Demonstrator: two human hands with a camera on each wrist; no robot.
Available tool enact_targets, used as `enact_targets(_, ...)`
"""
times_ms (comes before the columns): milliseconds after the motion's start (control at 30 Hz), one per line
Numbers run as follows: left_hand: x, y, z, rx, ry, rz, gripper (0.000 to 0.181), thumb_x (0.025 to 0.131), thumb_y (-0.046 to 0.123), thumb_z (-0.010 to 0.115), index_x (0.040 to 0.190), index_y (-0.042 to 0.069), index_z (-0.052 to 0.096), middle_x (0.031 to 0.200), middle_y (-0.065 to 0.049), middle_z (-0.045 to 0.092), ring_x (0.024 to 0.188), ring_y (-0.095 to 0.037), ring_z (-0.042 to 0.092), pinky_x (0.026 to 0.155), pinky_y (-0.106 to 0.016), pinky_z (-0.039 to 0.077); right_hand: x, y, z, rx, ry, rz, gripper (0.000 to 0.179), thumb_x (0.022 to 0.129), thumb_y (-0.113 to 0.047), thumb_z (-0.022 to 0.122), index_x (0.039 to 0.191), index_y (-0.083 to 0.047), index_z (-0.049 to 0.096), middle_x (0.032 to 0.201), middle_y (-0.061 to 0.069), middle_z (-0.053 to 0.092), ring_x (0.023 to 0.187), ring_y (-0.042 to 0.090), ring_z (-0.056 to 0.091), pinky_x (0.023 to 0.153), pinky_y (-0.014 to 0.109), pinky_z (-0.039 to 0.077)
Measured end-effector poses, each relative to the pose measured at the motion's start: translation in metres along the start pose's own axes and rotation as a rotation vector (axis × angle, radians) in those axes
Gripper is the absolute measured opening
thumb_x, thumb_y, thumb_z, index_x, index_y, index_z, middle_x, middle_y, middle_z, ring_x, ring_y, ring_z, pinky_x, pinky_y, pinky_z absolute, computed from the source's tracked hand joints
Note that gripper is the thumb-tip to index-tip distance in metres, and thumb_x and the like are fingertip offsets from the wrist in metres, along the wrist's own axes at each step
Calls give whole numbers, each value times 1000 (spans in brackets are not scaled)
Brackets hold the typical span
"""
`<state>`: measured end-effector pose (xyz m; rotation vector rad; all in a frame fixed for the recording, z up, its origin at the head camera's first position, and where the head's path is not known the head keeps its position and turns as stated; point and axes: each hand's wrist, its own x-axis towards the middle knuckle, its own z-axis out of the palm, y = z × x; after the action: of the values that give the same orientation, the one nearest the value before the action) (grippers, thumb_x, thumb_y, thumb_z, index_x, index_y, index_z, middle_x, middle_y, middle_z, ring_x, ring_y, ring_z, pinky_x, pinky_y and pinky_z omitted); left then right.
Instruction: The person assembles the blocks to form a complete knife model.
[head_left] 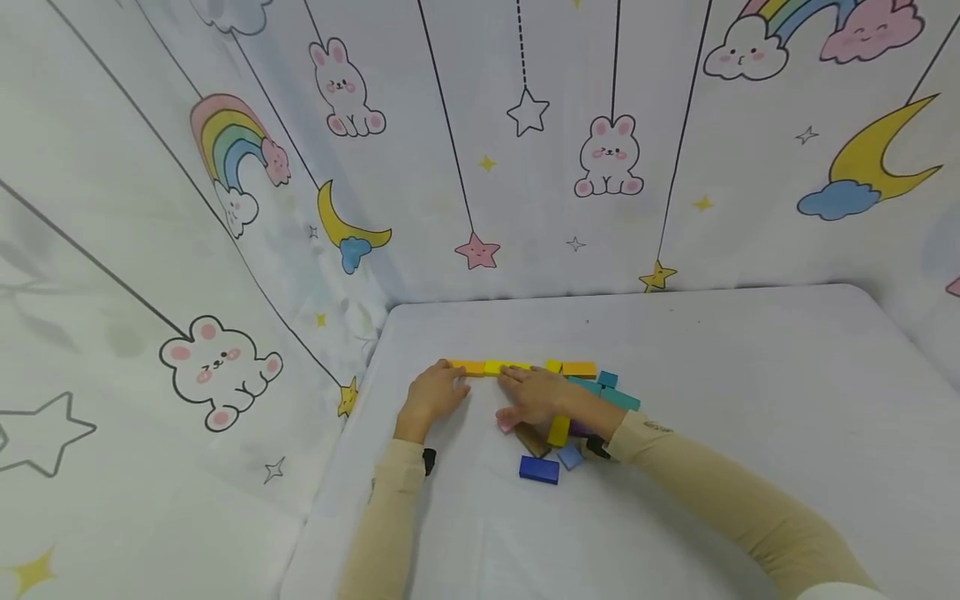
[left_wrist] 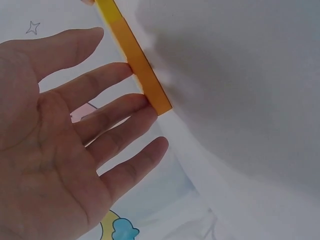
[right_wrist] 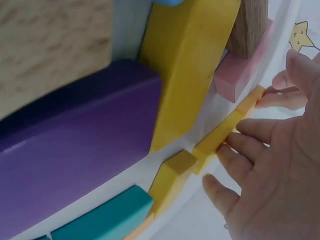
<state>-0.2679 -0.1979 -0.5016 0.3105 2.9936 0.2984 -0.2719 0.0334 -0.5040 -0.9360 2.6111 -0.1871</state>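
An orange block point(head_left: 468, 368) lies end to end with a yellow block point(head_left: 492, 367) in a straight row on the white-covered table. My left hand point(head_left: 435, 393) is at the row's left end. In the left wrist view, its spread, nearly straight fingertips touch the side of the orange block point(left_wrist: 140, 65). My right hand point(head_left: 536, 396) reaches over the row farther right. Seen from the right wrist, its extended fingers point(right_wrist: 255, 131) touch the yellow part of the row point(right_wrist: 217, 140). Its palm hides part of the row in the head view.
Right of the row lie another orange block point(head_left: 579, 369) and teal blocks point(head_left: 620, 399). Nearer me are brown point(head_left: 532, 442), yellow point(head_left: 558, 432) and dark blue point(head_left: 538, 470) blocks. A purple block point(right_wrist: 85, 150) and a pink block point(right_wrist: 240, 70) lie close to my right hand.
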Motion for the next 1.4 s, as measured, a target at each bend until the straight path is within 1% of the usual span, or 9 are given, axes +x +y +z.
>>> enact_targets(200, 7, 8, -1, 12, -12, -1, 47, 103, 36, 66, 143, 12, 66, 139, -14, 60, 122, -34, 63, 101, -52, 55, -2, 10, -3, 30, 36, -17, 81, 104, -60, 52, 164, -9, 33, 171, 11, 28, 157, 28, 27, 129, 55, 17)
enact_targets(400, 12, 13, 1, 19, -28, -18, 50, 102, 39, 66, 145, 15, 64, 143, -14, 58, 123, -34, 63, 102, -53, 55, -7, 16, -6, 74, 28, -19, 81, 104, -60, 53, 164, -10, 33, 171, 11, 28, 156, 34, 30, 127, 57, 22)
enact_targets(500, 15, 16, 3, 24, -30, -26, 51, 102, 41, 66, 146, 15, 63, 143, -15, 58, 123, -34, 62, 102, -53, 55, -9, 20, -6, 84, 32, -26, 81, 104, -58, 53, 164, -7, 33, 171, 13, 27, 155, 36, 30, 126, 56, 24)
enact_targets(667, 19, 22, 5, 46, -36, -36, 54, 103, 44, 63, 150, 17, 60, 145, -15, 56, 124, -33, 61, 104, -52, 54, -11, 27, -6, 60, 49, -34, 81, 105, -58, 51, 163, -5, 32, 171, 15, 26, 155, 35, 30, 127, 53, 26)
enact_targets(900, 21, 32, 2, 44, -42, -43, 50, 104, 40, 62, 149, 18, 60, 147, -14, 55, 127, -33, 60, 103, -54, 54, -9, 37, -6, 26, 56, -20, 81, 105, -61, 48, 164, -7, 32, 171, 13, 27, 155, 33, 30, 127, 51, 26)
enact_targets(1167, 22, 38, -2, 51, -45, -42, 48, 104, 37, 63, 147, 16, 62, 144, -14, 57, 125, -32, 61, 101, -53, 55, -8, 43, -7, 32, 51, -24, 81, 106, -61, 47, 164, -7, 33, 171, 14, 25, 156, 34, 29, 127, 52, 24)
enact_targets(1400, 23, 40, -3, 55, -43, -36, 45, 105, 35, 62, 145, 16, 64, 143, -14, 58, 124, -33, 62, 100, -52, 56, -8, 46, -7, 18, 50, -20, 82, 105, -64, 44, 164, -9, 32, 172, 12, 24, 156, 34, 29, 127, 52, 25)
